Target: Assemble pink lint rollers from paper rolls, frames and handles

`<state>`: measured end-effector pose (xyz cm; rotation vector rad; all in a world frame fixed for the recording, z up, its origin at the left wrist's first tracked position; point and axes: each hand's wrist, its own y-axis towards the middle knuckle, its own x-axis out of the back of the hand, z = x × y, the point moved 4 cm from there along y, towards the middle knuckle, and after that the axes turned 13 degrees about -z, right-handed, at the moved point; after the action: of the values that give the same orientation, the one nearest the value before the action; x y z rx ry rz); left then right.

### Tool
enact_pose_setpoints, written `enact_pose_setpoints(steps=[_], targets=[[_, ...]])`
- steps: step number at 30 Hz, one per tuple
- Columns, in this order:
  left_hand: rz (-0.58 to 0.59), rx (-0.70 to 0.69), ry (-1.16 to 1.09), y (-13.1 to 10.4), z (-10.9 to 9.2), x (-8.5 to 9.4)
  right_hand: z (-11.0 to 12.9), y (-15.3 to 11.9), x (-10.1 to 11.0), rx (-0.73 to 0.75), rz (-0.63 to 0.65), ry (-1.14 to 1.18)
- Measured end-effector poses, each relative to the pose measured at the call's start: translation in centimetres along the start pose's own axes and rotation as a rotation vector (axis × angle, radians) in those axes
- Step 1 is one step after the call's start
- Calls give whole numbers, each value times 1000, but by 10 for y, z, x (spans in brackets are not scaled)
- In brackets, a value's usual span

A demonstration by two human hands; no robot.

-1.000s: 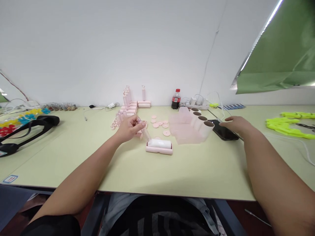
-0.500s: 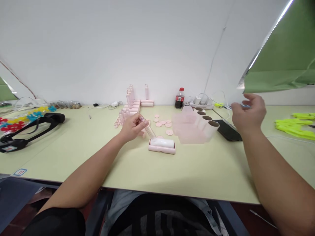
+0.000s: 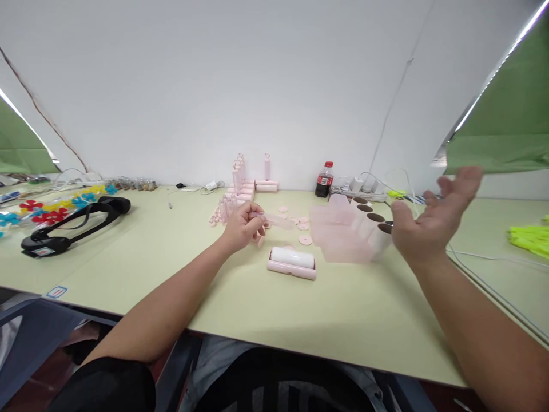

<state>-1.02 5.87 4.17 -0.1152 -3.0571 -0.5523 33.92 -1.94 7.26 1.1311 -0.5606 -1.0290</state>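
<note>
My left hand (image 3: 243, 228) is closed around one end of a clear, pinkish tube (image 3: 281, 221), which points right above the table and looks blurred. In front of it lies a white roll (image 3: 293, 257) set in a pink tray (image 3: 291, 270). Several flat pink discs (image 3: 305, 240) are scattered just beyond. My right hand (image 3: 429, 220) is raised at the right with fingers spread and nothing visible in it. Beside that hand stand several white rolls with brown cores (image 3: 376, 218), next to translucent pink covers (image 3: 341, 229).
Upright pink handles (image 3: 238, 174) and pink cases (image 3: 266, 186) stand by the wall. A cola bottle (image 3: 324, 179) is near a power strip (image 3: 364, 194) and cables. At left lie a black headset-like strap (image 3: 81, 226) and colourful flower shapes (image 3: 50, 215); neon-yellow pieces (image 3: 529, 239) lie far right.
The tube in my left hand has swung from slanting down to the white roll to nearly level. My right hand has turned and spread its fingers. The whole view has shifted left.
</note>
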Motion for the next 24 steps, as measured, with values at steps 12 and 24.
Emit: enact_pose_setpoints(steps=[12,24], targets=[[389,219,-249,-35,6,-51,80,-68,-33,-379,702,494],[-512,-375,507,28,-17,61,79,-65,-32,-555,596,440]])
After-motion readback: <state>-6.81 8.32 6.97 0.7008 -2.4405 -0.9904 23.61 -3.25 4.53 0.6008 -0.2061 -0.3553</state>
